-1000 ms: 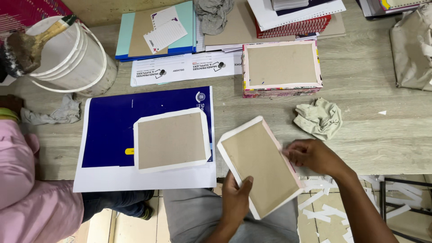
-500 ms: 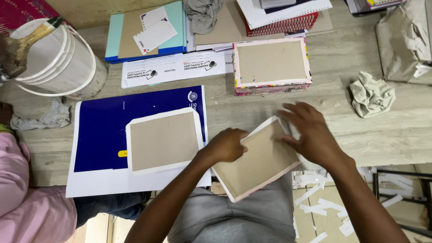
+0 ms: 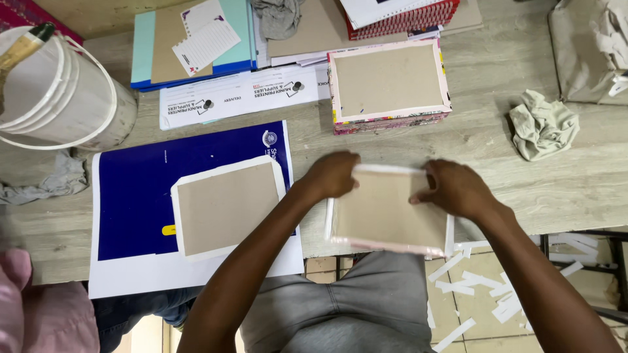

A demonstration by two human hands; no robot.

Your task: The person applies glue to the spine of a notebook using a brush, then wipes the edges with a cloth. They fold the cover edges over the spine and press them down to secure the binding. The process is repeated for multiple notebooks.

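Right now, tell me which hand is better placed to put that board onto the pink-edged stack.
Probably right: the right hand grips the board nearer the stack; the left hand sits farther left.

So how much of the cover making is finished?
Looks done: a stack of wrapped boards sits at the back of the table. In hand: the left hand and right hand press on one brown board. Probably left: another board waits on the blue sheet.
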